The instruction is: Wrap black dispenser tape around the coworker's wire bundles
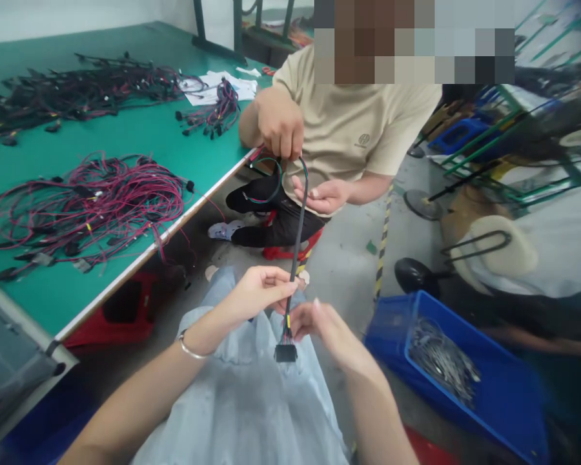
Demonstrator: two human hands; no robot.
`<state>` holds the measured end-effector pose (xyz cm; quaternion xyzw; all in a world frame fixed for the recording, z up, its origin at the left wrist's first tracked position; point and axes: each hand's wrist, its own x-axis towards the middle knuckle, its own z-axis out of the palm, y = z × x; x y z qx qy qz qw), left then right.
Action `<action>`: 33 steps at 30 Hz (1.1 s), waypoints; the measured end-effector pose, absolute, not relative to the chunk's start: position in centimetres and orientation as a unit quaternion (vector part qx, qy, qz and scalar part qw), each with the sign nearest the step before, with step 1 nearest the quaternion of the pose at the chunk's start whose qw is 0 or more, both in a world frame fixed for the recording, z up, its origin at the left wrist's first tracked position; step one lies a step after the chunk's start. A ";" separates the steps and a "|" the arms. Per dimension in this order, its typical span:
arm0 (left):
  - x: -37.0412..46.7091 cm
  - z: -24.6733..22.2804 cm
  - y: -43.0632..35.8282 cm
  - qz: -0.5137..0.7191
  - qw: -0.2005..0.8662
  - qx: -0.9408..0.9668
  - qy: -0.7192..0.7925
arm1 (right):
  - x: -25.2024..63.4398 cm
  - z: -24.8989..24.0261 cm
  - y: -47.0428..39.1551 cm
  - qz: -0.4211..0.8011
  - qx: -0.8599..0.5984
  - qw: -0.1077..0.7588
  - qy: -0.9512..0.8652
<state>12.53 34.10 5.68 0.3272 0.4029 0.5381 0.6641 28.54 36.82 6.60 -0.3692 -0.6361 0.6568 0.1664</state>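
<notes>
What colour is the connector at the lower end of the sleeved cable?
Black connector, hanging below the left hand; head view.

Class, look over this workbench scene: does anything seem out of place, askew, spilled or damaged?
A few red wires from the tangled bundle trail over the green table edge. Otherwise nothing stands out: the black cable runs intact from the co-worker's hand to the left hand and right hand.

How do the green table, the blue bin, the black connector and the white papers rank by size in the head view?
1. green table
2. blue bin
3. white papers, though they lie far from the camera, so they look smaller than they are
4. black connector, hanging below the left hand and right hand
</notes>
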 end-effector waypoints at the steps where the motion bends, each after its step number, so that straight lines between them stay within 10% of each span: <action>1: 12.9 5.5 34.0 0.534 0.660 0.334 0.410 | 29.1 6.0 35.3 0.671 -0.372 0.166 -0.620; 10: 14.6 2.9 33.9 0.507 0.685 0.344 0.394 | 28.6 3.6 30.1 0.570 -0.506 0.331 -0.556; 17: 14.6 1.7 34.5 0.470 0.750 0.291 0.363 | 27.7 2.6 30.0 0.839 -0.399 0.323 -0.179; 25: 15.6 2.0 35.2 0.464 0.736 0.275 0.407 | 28.2 1.9 29.9 0.503 -0.572 0.402 -0.508; 33: 16.8 0.9 36.8 0.500 0.676 0.292 0.456 | 28.8 -0.1 30.4 0.433 -0.601 0.354 -0.571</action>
